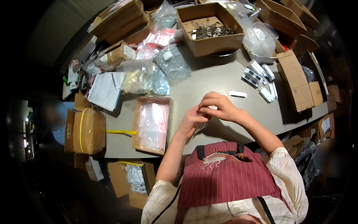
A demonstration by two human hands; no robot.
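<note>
My left hand [191, 121] and my right hand [218, 106] meet over the grey table [223, 80], fingertips together on a small clear plastic bag [201, 125] that hangs between them. What is inside the bag is too small to tell. A shallow cardboard tray of clear zip bags [152, 125] lies just left of my left hand. One small white packet [238, 94] lies on the table beyond my right hand.
A cardboard box of small metal parts [210, 30] stands at the back. White packed pieces [261, 78] lie in a group at the right. Bags of metal hardware [172, 63], papers [106, 89] and several cardboard boxes [294, 80] crowd the table's edges. A taped parcel [88, 130] sits left.
</note>
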